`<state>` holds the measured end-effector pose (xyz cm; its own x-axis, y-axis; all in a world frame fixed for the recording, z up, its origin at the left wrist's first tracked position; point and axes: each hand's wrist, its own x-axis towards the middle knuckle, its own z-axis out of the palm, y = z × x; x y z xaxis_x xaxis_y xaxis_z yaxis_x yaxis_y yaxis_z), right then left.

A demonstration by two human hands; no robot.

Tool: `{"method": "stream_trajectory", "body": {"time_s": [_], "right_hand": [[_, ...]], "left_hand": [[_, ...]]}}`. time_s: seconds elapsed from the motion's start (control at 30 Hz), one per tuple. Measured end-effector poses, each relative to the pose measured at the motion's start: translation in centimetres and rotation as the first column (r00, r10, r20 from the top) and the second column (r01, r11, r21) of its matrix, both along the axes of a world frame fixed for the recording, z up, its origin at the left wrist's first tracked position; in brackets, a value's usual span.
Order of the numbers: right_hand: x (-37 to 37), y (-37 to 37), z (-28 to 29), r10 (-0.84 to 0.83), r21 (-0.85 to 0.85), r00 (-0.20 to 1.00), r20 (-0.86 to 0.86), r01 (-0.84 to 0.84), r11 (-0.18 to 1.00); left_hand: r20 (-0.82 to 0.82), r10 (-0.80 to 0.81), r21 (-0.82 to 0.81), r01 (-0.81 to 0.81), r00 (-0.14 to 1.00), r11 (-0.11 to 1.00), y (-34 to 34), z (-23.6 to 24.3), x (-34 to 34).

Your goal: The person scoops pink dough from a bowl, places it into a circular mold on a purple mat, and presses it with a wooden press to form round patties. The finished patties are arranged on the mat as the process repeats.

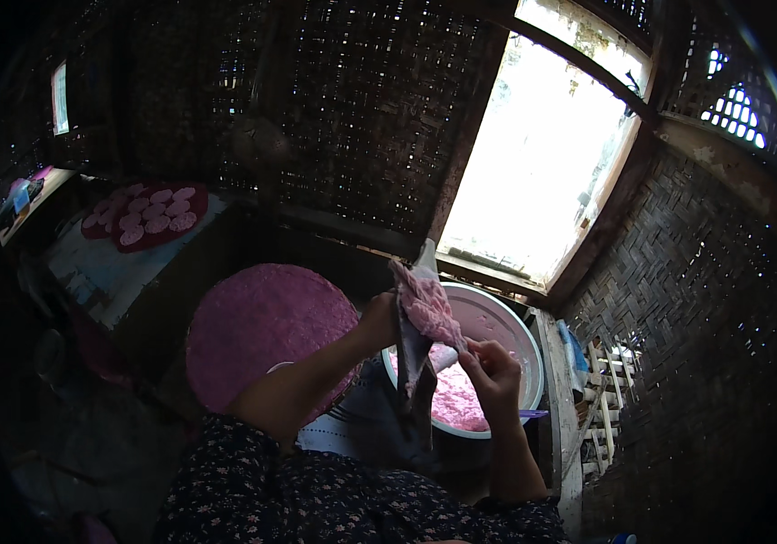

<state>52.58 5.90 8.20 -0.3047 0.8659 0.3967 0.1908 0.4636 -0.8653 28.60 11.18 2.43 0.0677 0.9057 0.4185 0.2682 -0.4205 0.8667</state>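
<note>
My left hand (377, 322) grips a dark, limp cloth or bag (413, 363) with a white pointed end at the top. A lumpy mass of pink paste (429, 308) lies along it. My right hand (493, 372) is closed at the lower end of the paste, on something narrow that I cannot make out. Under both hands stands a white tub (524, 408) holding more pink paste (456, 403), with a purple item at its right edge. Left of it is a large round pink-coated surface (257, 326), partly behind my left forearm.
Pink discs on dark red mats (157, 218) lie on a pale surface (102, 276) at the back left. A cluttered ledge (43, 195) is farther left. A bright window (542, 136) rises behind the tub. Woven walls (679, 299) and a wooden post (559, 426) stand at the right.
</note>
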Motion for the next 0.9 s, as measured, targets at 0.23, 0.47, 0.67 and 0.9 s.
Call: {"method": "stream_trajectory", "body": {"time_s": [0.23,0.47,0.67,0.9], "right_hand": [[2.9,1.0,1.2,-0.417,0.526,0.909,-0.002,0.355,0.773],[0.9,0.0,0.6,-0.39,0.816,0.917,0.088,0.158,0.556],[1.8,1.2,0.7,-0.265,0.145,0.964,0.012,0.26,0.955],[0.7,0.3,-0.1,-0.38,0.724,0.915,0.134,0.171,0.668]], "left_hand": [[-0.011,0.074,0.067,-0.073,0.997,0.995,0.0,1.7,-1.2],[-0.006,0.147,0.027,-0.147,0.989,0.989,0.7,0.6,-1.1],[-0.267,0.204,0.068,-0.193,0.942,0.979,-0.6,1.9,-0.3],[-0.273,0.113,-0.001,-0.118,0.955,0.993,1.8,-1.4,-1.2]]}}
